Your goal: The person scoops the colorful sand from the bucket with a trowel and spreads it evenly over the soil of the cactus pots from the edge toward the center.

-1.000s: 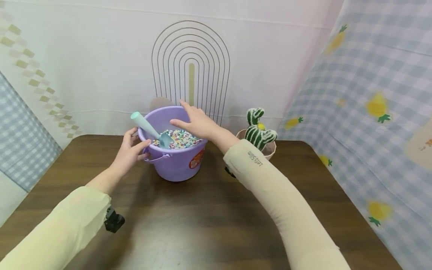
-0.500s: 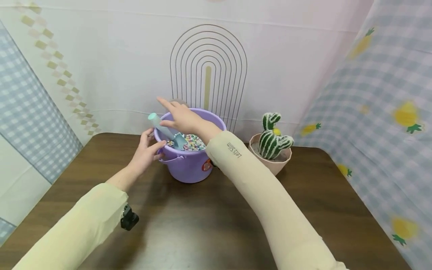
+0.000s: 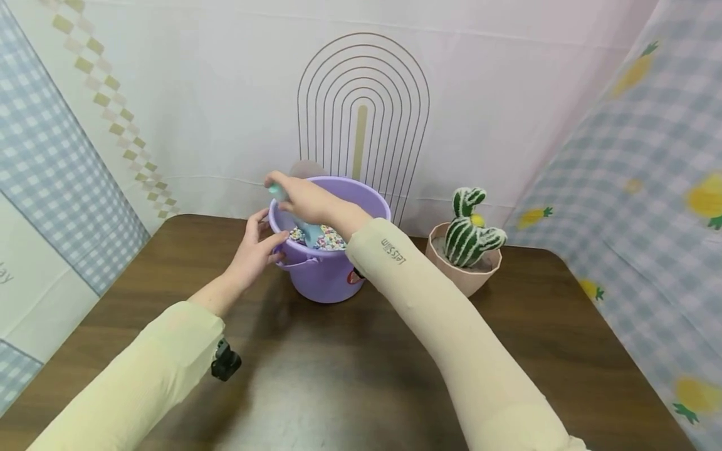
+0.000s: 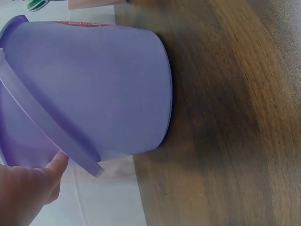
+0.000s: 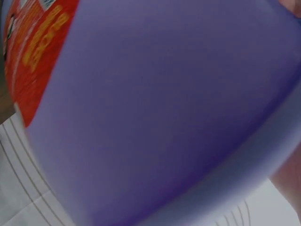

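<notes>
A purple bucket [image 3: 324, 285] stands upright on the table, partly filled with small multicoloured beads [image 3: 333, 240]. Its left side is gripped by my left hand [image 3: 256, 248], thumb at the rim and fingers round the outside. In the left wrist view that hand [image 4: 26, 188] reaches the bucket's wall next to the carrying handle [image 4: 47, 117]. A teal toy shovel [image 3: 312, 234] leans in the bucket, blade among the beads. My right hand [image 3: 307, 198] reaches over the opening and holds the shovel's handle; the teal end pokes out between thumb and fingers. The right palm is hidden.
To the right of the bucket, a knitted cactus [image 3: 468, 235] sits in a pale pink pot [image 3: 470, 279], close to my right sleeve. Behind the brown wooden table [image 3: 316, 388] hangs a white cloth [image 3: 225, 125]; checked cloth [image 3: 609, 207] hangs at the right.
My right hand has come leftward over the bucket with fingers outstretched and has now closed round the shovel handle. My left hand keeps its place on the bucket. The head view has turned left.
</notes>
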